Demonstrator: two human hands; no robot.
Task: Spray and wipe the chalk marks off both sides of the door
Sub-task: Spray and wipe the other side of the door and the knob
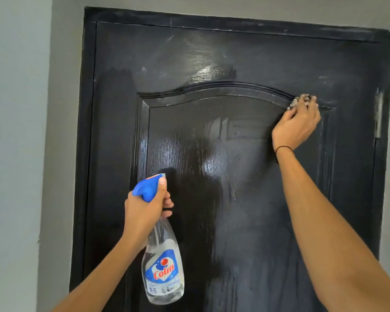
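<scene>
Head view: hands grip spray bottle and cloth against wet black door

Home interior, black panelled door, plain grey painted walls

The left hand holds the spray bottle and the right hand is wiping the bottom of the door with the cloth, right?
Almost. In the head view the left hand does hold the spray bottle, but the right hand presses the cloth near the top of the door, not the bottom.
</scene>
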